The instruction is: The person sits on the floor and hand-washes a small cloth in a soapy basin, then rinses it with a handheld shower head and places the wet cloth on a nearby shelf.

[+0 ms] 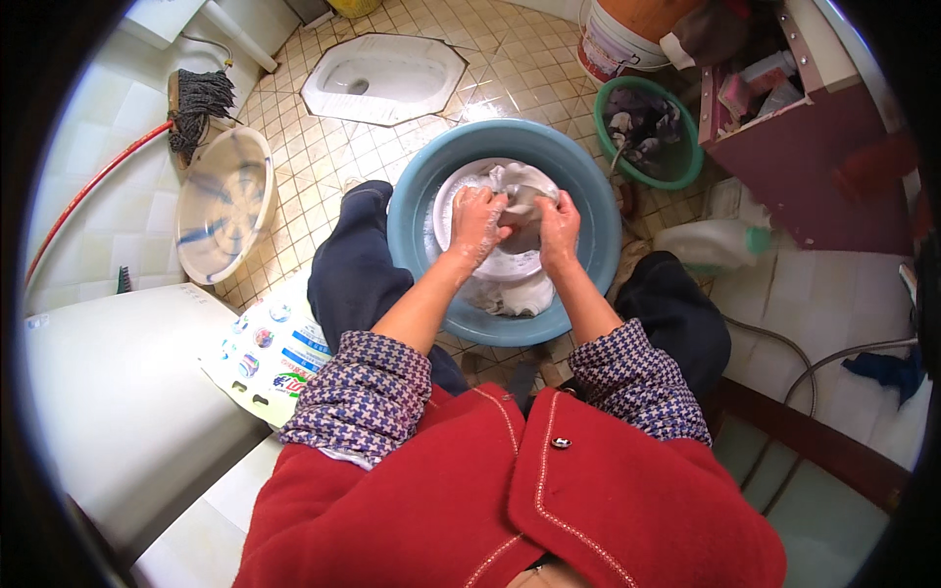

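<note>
A large blue tub [406, 218] stands between my knees with soapy water in it. Inside it sits a smaller pale basin [444, 203], suds along its left side. Over this basin a bunched, wet white cloth [518, 179] stretches between my two hands. My left hand [477, 223], suds on its skin, is closed on the cloth's left part. On the other side my right hand [559, 231] pinches the cloth's right edge. More white cloth [522, 296] lies in the tub, just in front of the pale basin's near rim.
A green basin [697, 157] of dark cloth stands at the right, near a white bucket [600, 49] and a translucent jug [698, 242]. A squat toilet [412, 78] lies ahead. At the left are a leaning basin [223, 201], a mop head [201, 106] and a detergent bag [270, 343].
</note>
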The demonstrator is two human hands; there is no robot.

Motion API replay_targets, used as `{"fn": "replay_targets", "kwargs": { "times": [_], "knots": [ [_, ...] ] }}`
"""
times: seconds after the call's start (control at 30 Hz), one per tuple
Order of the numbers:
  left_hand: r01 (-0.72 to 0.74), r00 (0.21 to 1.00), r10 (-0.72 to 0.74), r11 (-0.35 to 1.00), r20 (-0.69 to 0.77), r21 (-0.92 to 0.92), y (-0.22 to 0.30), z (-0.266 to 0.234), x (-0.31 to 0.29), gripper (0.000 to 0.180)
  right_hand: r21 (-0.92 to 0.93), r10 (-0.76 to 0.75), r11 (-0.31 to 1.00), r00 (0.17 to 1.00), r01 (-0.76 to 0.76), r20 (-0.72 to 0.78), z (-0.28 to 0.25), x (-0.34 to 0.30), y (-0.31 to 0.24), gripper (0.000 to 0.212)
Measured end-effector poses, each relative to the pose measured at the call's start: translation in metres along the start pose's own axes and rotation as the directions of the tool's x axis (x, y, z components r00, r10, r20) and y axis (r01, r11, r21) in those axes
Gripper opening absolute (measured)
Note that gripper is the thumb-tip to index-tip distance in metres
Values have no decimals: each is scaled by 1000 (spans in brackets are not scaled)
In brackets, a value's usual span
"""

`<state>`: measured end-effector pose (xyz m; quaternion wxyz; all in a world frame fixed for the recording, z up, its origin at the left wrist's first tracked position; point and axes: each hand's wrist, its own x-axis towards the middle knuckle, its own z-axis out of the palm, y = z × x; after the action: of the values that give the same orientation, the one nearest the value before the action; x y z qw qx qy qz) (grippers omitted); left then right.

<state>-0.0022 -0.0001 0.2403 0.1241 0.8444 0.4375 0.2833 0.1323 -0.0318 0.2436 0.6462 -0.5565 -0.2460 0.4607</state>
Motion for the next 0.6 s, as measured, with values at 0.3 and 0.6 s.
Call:
{"fn": "replay_targets", "kwargs": {
  "times": [0.3,0.6],
  "knots": [
    [-96,947,67,992,315,76,33,22,-58,20,718,610,598,783,-356,-120,-34,5,67,36],
    [449,857,-382,883,345,-137,19,21,-76,34,822,634,424,773,-379,29,-37,4,52,40]
  ]
}}
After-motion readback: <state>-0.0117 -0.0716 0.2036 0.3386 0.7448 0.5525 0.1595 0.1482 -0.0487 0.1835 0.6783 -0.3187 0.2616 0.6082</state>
